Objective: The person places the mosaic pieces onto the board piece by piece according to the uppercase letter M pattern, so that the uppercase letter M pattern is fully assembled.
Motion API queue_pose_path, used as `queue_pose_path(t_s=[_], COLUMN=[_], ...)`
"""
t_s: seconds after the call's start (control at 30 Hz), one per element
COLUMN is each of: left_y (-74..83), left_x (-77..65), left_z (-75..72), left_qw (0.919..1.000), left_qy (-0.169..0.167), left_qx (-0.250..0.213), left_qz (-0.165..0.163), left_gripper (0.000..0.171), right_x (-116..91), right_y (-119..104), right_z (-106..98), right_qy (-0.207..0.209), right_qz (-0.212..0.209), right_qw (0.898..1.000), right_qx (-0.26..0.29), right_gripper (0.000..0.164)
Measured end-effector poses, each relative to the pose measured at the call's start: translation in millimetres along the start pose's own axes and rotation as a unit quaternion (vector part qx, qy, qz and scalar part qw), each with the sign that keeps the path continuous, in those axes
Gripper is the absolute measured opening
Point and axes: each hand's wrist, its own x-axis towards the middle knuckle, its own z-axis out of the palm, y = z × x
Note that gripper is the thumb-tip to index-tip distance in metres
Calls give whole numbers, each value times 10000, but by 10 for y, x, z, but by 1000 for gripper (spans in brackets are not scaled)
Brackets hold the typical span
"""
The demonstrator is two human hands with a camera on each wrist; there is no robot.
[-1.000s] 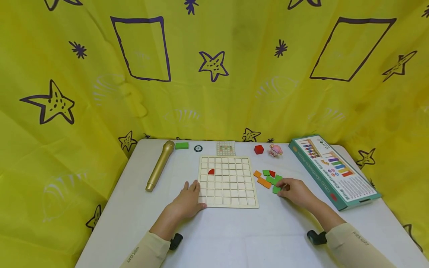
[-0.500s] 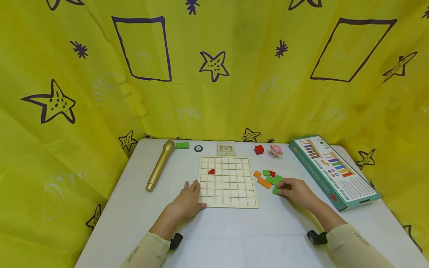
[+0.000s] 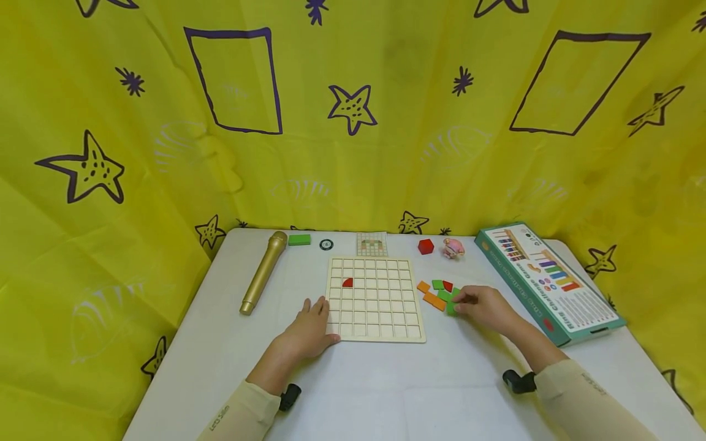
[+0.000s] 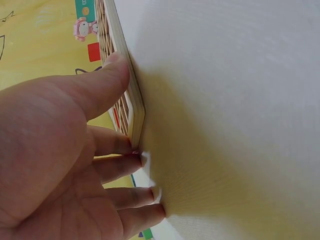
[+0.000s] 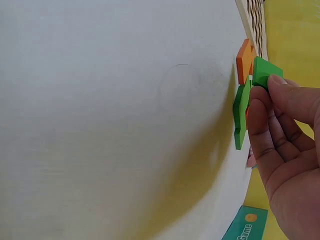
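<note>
My right hand [image 3: 485, 309] pinches a green square tile [image 5: 266, 71] between thumb and finger, lifted off the table in the right wrist view. Close to it lie other green tiles [image 3: 444, 296], orange tiles [image 3: 434, 301] and a red quarter-circle tile [image 3: 448, 286]. The pale wooden grid board [image 3: 377, 307] lies left of them, with one red quarter-circle tile [image 3: 347, 282] in a cell. At the board's near left corner rests my left hand [image 3: 310, 331]. Its thumb touches the near edge, its fingers extended along the left side.
A gold microphone [image 3: 263, 272] lies at the left. Along the back are a green block [image 3: 300, 239], a round dark token [image 3: 326, 244], a pattern card [image 3: 372, 244], a red block [image 3: 426, 246] and a pink figurine [image 3: 454, 248]. A game box [image 3: 548, 282] lies at the right.
My right hand has shifted slightly up and left with the green tile, which was on the table's near side of the pile. My left hand and the board have stayed put.
</note>
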Motion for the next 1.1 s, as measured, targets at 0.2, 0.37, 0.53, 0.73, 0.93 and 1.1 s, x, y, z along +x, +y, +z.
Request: queue_pose_path(t_s=[0.2, 0.37, 0.53, 0.73, 0.93, 1.1], left_y=[-5, -5, -7, -10, 1, -1], left_x=[-1, -2, -2, -1, -4, 5], left_z=[1, -4, -4, -2, -7, -4], left_qw=[10000, 10000, 9999, 9999, 9999, 9999], left_qy=[-14, -15, -19, -25, -38, -49], left_qx=[40, 77, 104, 100, 111, 111], left_qz=[14, 39, 63, 59, 29, -23], left_gripper=[85, 84, 84, 84, 85, 85], right_x=[117, 234, 365, 521, 650, 750], right_y=[-71, -158, -231, -361, -465, -536], right_z=[-11, -15, -4, 28, 80, 126], right_qy=[-3, -66, -115, -222, -333, -343], right_qz=[47, 34, -86, -120, -101, -55], right_qw=[10000, 9999, 9998, 9995, 9987, 9987], right_qx=[53, 155, 138, 190, 376, 377], right_gripper=[4, 5, 5, 8, 9, 9])
